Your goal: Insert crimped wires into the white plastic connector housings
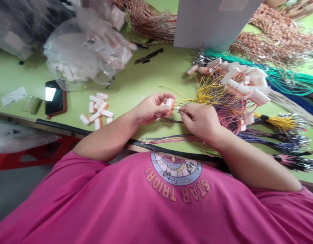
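Two hands at work near the worktop's front edge: left hand clamped on a white-and-orange connector housing, right hand pinched shut on a thin wire at its face. Best kept steady, terminal squared to its cavity, pushed straight home.

On my feed I see a green table. A phone in a reddish case lies near its left edge, with a loose cluster of white and orange connector housings beside it. Behind those sit clear plastic bags of connectors. A black-handled tool lies near a white board. Teal cables and braided orange-white wire bundles crowd the far right.
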Demonstrator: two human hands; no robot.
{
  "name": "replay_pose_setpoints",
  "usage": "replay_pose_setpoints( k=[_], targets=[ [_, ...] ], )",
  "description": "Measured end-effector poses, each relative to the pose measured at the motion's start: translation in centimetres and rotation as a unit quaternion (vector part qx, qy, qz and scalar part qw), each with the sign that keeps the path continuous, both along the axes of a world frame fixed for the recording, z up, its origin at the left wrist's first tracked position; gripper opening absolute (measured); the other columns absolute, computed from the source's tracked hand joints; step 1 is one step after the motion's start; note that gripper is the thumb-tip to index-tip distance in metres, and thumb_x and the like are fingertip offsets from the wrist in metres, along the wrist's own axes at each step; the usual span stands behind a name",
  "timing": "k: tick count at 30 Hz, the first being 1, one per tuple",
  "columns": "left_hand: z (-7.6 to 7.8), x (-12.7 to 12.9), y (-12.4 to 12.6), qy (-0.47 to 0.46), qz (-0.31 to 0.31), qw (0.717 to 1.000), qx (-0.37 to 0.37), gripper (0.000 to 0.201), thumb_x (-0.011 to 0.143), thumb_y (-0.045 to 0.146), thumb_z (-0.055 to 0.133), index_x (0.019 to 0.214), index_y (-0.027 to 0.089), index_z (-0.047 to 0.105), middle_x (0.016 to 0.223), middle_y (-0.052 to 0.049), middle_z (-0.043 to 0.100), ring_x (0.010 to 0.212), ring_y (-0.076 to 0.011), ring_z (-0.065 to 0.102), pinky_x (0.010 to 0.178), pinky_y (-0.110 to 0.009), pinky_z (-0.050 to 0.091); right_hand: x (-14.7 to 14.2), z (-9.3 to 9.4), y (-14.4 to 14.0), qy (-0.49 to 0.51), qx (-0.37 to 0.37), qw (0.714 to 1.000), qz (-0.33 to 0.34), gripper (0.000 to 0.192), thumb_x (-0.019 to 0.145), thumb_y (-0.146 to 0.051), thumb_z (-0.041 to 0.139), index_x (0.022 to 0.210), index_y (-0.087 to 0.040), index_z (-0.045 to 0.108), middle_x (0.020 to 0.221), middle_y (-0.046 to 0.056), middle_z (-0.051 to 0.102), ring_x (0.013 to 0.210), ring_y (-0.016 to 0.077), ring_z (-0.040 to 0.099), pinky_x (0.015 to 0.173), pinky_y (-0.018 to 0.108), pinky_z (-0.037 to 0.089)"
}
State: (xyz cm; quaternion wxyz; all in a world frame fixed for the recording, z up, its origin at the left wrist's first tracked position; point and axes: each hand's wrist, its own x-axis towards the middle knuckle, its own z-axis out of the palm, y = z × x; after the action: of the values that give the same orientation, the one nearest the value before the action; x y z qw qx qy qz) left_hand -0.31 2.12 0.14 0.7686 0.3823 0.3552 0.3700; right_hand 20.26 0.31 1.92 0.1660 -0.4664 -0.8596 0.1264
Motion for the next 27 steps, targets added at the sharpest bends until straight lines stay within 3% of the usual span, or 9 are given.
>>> replay_pose_setpoints(
  k=[6, 10, 19, 24, 27],
  targets=[
    [-0.2, 0.1, -0.2, 0.06, 0.024, 0.997, 0.035, 0.054, 0.056, 0.015, 0.088, 0.1, 0.014, 0.057, 0.072, 0.005, 0.065, 0.056, -0.0065, 0.06, 0.053, -0.019, 0.049, -0.3, -0.8, -0.1, -0.006, -0.004, 1.0, -0.003, 0.031, 0.092, -0.025, 0.044, 0.085, -0.017, 0.073, 0.081, 0.006, 0.074, 0.072, 0.0164, 0.063, 0.065, 0.027, 0.037],
    [-0.5, 0.2, -0.4, 0.069, 0.007, 0.997, 0.024, 0.054, 0.054, 0.014, 0.088, 0.097, 0.014, 0.056, 0.074, 0.004, 0.065, 0.057, -0.0075, 0.062, 0.054, -0.02, 0.052, -0.6, -1.0, -0.2, -0.049, 0.0, 0.999, 0.002, 0.035, 0.095, -0.028, 0.04, 0.084, -0.016, 0.071, 0.077, 0.007, 0.072, 0.067, 0.0161, 0.059, 0.062, 0.029, 0.032],
    [-0.9, 0.8, -0.8, 0.095, 0.014, 0.995, 0.019, 0.051, 0.053, 0.017, 0.089, 0.093, 0.013, 0.058, 0.074, 0.001, 0.066, 0.06, -0.0103, 0.063, 0.057, -0.024, 0.055, -1.7, -1.2, -0.5, -0.138, -0.002, 0.99, 0.02, 0.034, 0.097, -0.027, 0.037, 0.096, -0.015, 0.069, 0.08, 0.01, 0.073, 0.063, 0.0186, 0.057, 0.058, 0.031, 0.023],
    [-0.2, 0.3, -0.4, 0.097, 0.039, 0.993, 0.047, 0.043, 0.061, 0.017, 0.086, 0.095, 0.015, 0.06, 0.075, 0.001, 0.065, 0.06, -0.0094, 0.061, 0.059, -0.024, 0.053, -1.1, 0.3, 0.1, -0.173, 0.002, 0.984, 0.037, 0.03, 0.098, -0.028, 0.041, 0.095, -0.015, 0.068, 0.077, 0.009, 0.071, 0.061, 0.0188, 0.055, 0.057, 0.032, 0.024],
    [0.1, -0.1, 0.1, 0.101, 0.051, 0.991, 0.069, 0.039, 0.064, 0.01, 0.081, 0.096, 0.015, 0.06, 0.075, 0.002, 0.063, 0.06, -0.0091, 0.061, 0.06, -0.024, 0.052, -0.7, 2.3, -0.5, -0.173, 0.065, 0.98, 0.072, 0.03, 0.099, -0.021, 0.039, 0.097, -0.016, 0.068, 0.086, 0.01, 0.071, 0.074, 0.0212, 0.059, 0.061, 0.032, 0.03]
  ],
)
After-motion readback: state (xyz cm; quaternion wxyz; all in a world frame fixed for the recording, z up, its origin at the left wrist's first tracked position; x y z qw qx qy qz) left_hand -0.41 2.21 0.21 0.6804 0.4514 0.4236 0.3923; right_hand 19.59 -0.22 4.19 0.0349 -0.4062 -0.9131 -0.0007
